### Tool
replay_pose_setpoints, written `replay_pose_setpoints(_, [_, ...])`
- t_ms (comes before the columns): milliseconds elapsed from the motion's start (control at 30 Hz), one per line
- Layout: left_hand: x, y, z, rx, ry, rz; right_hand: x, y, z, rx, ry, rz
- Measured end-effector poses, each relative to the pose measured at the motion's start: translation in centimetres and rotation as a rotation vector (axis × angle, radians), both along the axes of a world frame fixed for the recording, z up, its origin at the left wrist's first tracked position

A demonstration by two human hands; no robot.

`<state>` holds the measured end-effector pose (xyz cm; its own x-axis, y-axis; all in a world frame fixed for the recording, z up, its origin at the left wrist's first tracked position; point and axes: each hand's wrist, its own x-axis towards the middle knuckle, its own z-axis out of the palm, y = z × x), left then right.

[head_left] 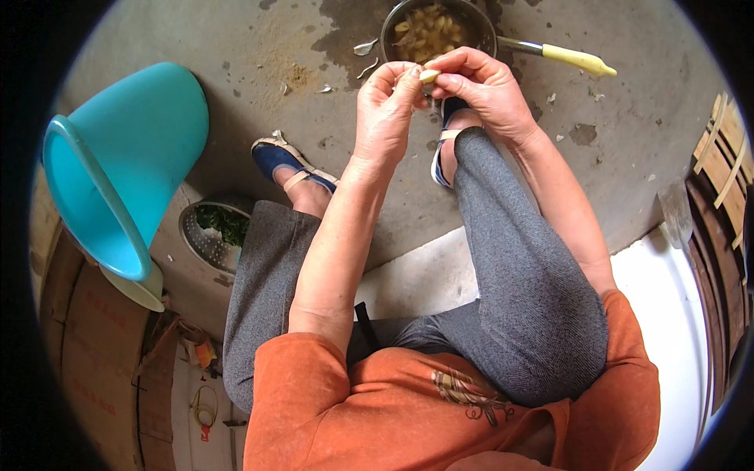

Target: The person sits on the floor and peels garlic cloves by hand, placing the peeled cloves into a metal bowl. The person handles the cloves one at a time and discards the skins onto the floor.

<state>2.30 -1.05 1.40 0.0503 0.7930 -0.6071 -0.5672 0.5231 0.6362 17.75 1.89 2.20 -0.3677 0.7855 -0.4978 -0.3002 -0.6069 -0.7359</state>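
A pale garlic clove (pixel 429 76) is pinched between the fingertips of both hands, just in front of the pan. My left hand (pixel 383 110) grips it with thumb and forefinger from the left. From the other side, my right hand (pixel 493 94) closes its thumb and fingers on the same clove. Beyond them on the floor stands a round metal pan (pixel 493 45) with a yellow-ended handle (pixel 577 60). Several peeled cloves (pixel 433 33) lie in brownish water in the pan. Bits of papery garlic skin (pixel 364 48) are scattered on the floor left of the pan.
A turquoise bucket (pixel 149 118) lies tipped at the left, with a pale container (pixel 141 289) beneath its rim. Near my left leg is a perforated metal colander (pixel 196 245) with green leaves (pixel 228 224). Cardboard (pixel 98 337) stands at lower left; wooden slats (pixel 719 149) at right.
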Motion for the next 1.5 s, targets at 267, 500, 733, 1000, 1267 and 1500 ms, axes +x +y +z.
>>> replay_pose_setpoints(267, [-0.4,0.6,-0.1,0.003,-0.097,0.112,-0.2,0.4,0.1,-0.29,0.305,-0.137])
replay_pose_setpoints(500, [-0.9,1.7,1.4,0.179,0.168,-0.113,0.0,0.5,0.6,-0.253,0.141,-0.094])
replay_pose_setpoints(733, [-0.8,2.0,1.6,0.128,0.401,-0.182,-0.9,0.6,1.7,0.171,-0.294,-0.079])
replay_pose_setpoints(1000, [-1.0,2.1,1.4,0.055,0.205,-0.157,-1.1,-0.1,1.6,0.398,-0.554,-0.06])
replay_pose_setpoints(1267, [-0.5,1.7,1.2,0.0,0.06,-0.106,0.1,-0.1,-0.2,-0.345,0.312,-0.18])
replay_pose_setpoints(1500, [-1.0,-0.3,-0.5,-0.065,0.062,-0.092,1.3,-0.4,-0.7,-0.487,0.44,-0.153])
